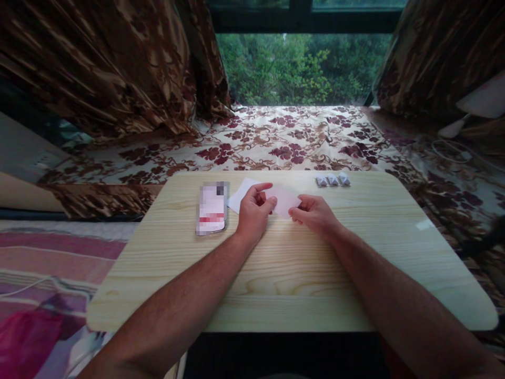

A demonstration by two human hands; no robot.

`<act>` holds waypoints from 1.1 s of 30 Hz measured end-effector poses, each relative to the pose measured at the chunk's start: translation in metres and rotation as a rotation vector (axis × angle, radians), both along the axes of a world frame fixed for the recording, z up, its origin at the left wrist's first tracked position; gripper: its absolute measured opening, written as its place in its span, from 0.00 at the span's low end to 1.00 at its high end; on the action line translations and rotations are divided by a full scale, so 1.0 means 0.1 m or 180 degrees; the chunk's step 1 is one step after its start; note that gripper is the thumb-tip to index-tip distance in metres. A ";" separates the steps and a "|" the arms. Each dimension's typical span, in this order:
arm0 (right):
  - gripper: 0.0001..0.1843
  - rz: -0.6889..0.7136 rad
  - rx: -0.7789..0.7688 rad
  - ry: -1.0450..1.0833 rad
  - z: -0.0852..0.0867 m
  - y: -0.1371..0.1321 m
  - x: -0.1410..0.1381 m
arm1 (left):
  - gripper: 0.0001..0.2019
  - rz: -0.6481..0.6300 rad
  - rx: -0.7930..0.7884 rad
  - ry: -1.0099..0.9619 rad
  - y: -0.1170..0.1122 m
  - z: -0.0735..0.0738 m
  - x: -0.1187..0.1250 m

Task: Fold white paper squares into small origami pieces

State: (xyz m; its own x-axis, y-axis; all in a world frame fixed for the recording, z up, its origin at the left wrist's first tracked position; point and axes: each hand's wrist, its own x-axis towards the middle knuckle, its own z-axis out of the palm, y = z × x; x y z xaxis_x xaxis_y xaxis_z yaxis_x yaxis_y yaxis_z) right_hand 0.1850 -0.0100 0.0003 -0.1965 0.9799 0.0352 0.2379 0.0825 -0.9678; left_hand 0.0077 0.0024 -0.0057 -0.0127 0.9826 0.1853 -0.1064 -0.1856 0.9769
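A small pale pink sheet of paper (284, 201) is held up over the table between both hands. My left hand (255, 208) pinches its left edge between thumb and fingers, with the index finger stretched out above. At the sheet's right corner, my right hand (313, 212) grips with thumb and fingers closed. Behind my left hand a white sheet of paper (241, 196) lies flat, partly hidden by the hand. Further left is a flat plastic-looking packet (212, 209), its face blurred out. Three small folded white paper pieces (333, 180) stand in a row at the back right.
Everything rests on a light wood-grain table (292, 284) with rounded corners. Beyond it is a ledge with a floral cloth (292, 137), below a window between brown curtains (158, 58). A white lamp (483, 97) and its cord are at the right. Striped bedding (59, 258) lies left.
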 end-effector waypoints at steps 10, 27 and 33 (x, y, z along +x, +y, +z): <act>0.16 -0.0843 0.0048 0.0794 -0.02 0.02 -0.02 | 0.21 -0.0447 -0.0192 0.0290 -0.05 0.03 0.01; 0.13 -0.0739 0.0190 0.0654 -0.04 0.03 -0.01 | 0.18 -0.0541 -0.0555 -0.0059 -0.03 0.02 -0.03; 0.14 -0.0723 0.0172 0.0645 -0.04 0.03 -0.02 | 0.20 -0.0460 -0.0573 -0.0001 -0.02 0.02 -0.02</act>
State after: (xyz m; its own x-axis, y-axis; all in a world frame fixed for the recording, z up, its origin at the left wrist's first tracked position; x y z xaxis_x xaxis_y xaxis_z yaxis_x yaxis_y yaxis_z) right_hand 0.1829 -0.0072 -0.0036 0.0436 0.9936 0.1045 0.0589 0.1019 -0.9931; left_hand 0.0062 0.0002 -0.0035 0.1306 0.9914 0.0069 -0.1196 0.0088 0.9928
